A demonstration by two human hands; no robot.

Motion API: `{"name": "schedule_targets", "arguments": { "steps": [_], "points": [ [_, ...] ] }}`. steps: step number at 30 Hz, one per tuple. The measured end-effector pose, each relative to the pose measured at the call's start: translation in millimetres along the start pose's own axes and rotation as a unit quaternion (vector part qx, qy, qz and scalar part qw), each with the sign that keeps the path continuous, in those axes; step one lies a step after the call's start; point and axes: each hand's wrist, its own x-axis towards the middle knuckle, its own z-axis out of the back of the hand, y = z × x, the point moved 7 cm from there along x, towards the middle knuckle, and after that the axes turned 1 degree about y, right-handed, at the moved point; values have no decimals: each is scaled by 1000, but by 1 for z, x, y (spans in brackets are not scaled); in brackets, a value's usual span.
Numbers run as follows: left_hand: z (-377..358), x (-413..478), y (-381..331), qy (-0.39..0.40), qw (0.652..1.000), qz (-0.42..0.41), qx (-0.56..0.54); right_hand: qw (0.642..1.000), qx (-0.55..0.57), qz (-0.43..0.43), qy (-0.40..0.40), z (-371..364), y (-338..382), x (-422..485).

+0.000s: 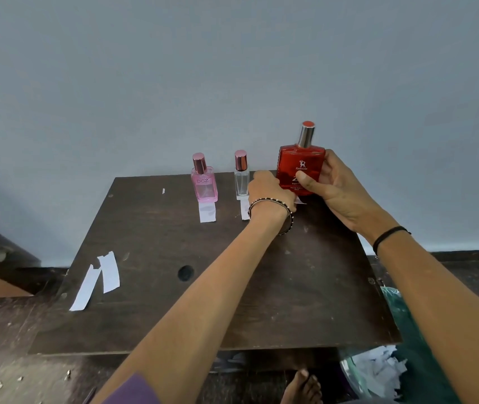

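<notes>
Red bottle (pixel 301 167) is held upright at the back of the table (pixel 174 301), gripped by the right hand (pixel 337 188); I cannot tell whether the left hand (pixel 267 189) pinches the paper slip (pixel 301 201) below, and I judge a careless tug could topple the clear bottle (pixel 241 182) just beside.

Largest bottle (pixel 301 170) sits rightmost, perhaps on a slip (pixel 300 200).

The pink bottle (pixel 204 185) reads "DGZ". The red bottle (pixel 301 167), right of it, reads "Ramsons"; its smaller print is illegible.
</notes>
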Motion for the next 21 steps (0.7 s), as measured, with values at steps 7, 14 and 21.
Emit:
{"name": "schedule_targets", "arguments": {
  "steps": [7,14,21],
  "points": [
    [6,-2,1,1,1000,-1,-21,1000,-8,-6,0,4,-1,-2],
    [9,-17,-1,-12,998,-45,51,999,-48,-20,-1,5,-3,-6],
    [10,-43,-1,-30,979,-140,146,993,-117,-26,-10,10,-1,-10]
  ]
}}
